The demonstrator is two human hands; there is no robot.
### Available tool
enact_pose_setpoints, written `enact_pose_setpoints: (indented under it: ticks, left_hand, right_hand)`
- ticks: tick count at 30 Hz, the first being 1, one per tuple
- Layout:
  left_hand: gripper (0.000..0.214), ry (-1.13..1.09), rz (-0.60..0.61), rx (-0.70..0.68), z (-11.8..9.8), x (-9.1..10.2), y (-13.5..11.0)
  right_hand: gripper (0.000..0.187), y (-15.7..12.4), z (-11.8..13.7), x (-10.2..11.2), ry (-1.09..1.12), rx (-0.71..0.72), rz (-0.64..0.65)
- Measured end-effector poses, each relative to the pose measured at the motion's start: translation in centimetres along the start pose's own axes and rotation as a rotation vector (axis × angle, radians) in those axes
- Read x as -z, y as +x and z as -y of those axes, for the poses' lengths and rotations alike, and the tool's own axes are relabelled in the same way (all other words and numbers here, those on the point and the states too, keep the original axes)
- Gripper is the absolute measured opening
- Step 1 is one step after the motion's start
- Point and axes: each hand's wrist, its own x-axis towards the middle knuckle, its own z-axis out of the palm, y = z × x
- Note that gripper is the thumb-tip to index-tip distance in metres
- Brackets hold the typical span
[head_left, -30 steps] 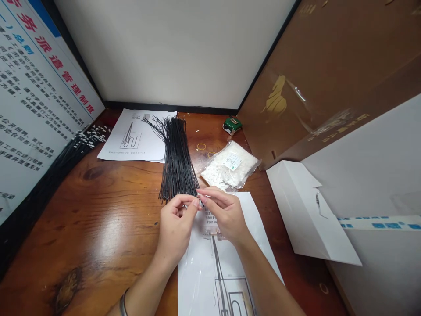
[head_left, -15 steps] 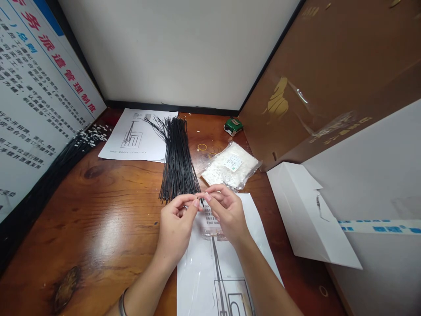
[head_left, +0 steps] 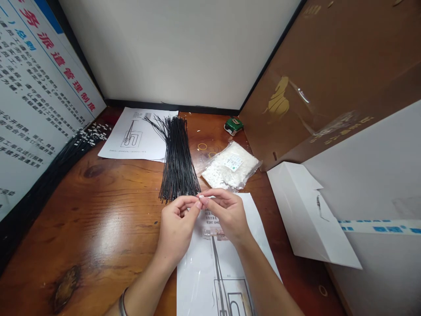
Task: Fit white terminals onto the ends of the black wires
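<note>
My left hand [head_left: 176, 226] and my right hand [head_left: 226, 215] meet fingertip to fingertip above a printed sheet [head_left: 200, 272], both pinched on something small that I cannot make out. Just beyond the fingertips lies a bundle of thin black wires [head_left: 177, 160], its near ends touching the pinch. A clear bag of small white parts [head_left: 232, 169] rests to the right of the bundle. On the sheet under my right hand sits a taped-down sample wire [head_left: 217, 259].
A second drawing sheet [head_left: 138, 136] lies at the back. Black wires with white ends [head_left: 75, 147] line the left poster wall. A green object [head_left: 234, 125] sits by the brown cardboard [head_left: 329, 79]. A white folded carton [head_left: 305, 215] lies at right on the wooden table [head_left: 98, 210].
The hands stayed together at the wire ends; the right hand's fingers shifted slightly lower and closer to the left fingertips. Nothing else moved.
</note>
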Motion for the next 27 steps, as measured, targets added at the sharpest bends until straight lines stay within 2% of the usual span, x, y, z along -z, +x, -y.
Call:
enact_pose_setpoints:
  ticks: [7,14,27]
  left_hand:
    - [0.012,0.017,-0.009,-0.021,0.05,0.06,0.02]
    - [0.012,0.051,-0.001,-0.006,-0.04,0.14,-0.01]
    - [0.013,0.044,-0.001,-0.007,-0.13,0.15,-0.07]
  right_hand:
    - [0.008,-0.19,0.17,0.02,-0.01,-0.005,0.022]
    - [0.01,-0.11,0.19,-0.07,0.002,-0.046,-0.082]
    - [0.008,-0.29,-0.21,0.09,-0.037,-0.024,-0.026]
